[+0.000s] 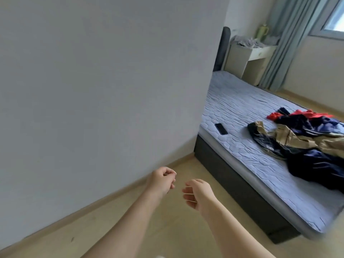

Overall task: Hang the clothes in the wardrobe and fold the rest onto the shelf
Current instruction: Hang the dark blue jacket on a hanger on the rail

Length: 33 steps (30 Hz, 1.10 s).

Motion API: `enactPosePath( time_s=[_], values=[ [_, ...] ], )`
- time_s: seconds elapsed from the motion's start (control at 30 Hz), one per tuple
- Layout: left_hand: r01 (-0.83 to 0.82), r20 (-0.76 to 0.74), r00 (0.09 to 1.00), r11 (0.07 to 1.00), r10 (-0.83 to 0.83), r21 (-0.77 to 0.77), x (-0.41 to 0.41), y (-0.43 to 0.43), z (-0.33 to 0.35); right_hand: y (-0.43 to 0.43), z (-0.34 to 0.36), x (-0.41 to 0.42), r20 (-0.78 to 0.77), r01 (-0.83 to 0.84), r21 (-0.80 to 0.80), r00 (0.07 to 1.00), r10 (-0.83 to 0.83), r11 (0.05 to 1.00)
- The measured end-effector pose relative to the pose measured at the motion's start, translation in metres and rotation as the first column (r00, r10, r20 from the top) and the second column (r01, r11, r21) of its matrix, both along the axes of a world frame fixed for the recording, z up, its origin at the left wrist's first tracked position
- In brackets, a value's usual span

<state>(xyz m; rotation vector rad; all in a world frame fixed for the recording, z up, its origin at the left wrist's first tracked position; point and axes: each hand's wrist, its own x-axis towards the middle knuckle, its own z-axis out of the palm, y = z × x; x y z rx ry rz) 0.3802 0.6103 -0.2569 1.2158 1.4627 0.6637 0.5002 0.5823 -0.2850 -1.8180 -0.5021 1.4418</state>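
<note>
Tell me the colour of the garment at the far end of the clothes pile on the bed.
The garment is bright red; head view.

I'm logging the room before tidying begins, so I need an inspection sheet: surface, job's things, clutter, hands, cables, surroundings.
Surface: quilted pale mattress on a dark bed base.
Job's things: clothes, navy, tan and red, heaped on the mattress; wardrobe not in view.
Clutter: phone flat on the mattress, apart from the clothes.
Hands: left hand and right hand loosely curled, holding nothing, over the floor.
Cables: nothing seen.
Surroundings: plain wall on the left, wooden floor, desk by the headboard, curtain, window.
</note>
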Motion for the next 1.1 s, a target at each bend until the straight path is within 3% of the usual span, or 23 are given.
enactPosePath(
  time_s=[0.33, 0.63, 0.77, 1.1],
  values=[
    [0.322, -0.025, 0.945, 0.942, -0.326, -0.096, 0.131, 0.101, -0.023, 0.062, -0.016, 0.118, -0.019, 0.339, -0.08, 0.94, -0.342, 0.937],
    [0.597, -0.118, 0.778, 0.785, -0.617, -0.167, 0.301, 0.122, -0.05, 0.043, -0.035, 0.261, -0.062, 0.612, -0.108, 0.783, -0.62, 0.784],
    [0.632, -0.126, 0.747, 0.756, -0.653, -0.171, 0.382, 0.128, -0.06, 0.037, -0.047, 0.334, -0.055, 0.653, -0.127, 0.747, -0.663, 0.747],
    [0.582, -0.066, 0.786, 0.771, -0.615, -0.257, 0.577, 0.128, -0.08, 0.043, -0.062, 0.53, -0.065, 0.645, -0.209, 0.741, -0.669, 0.735]
  ],
)
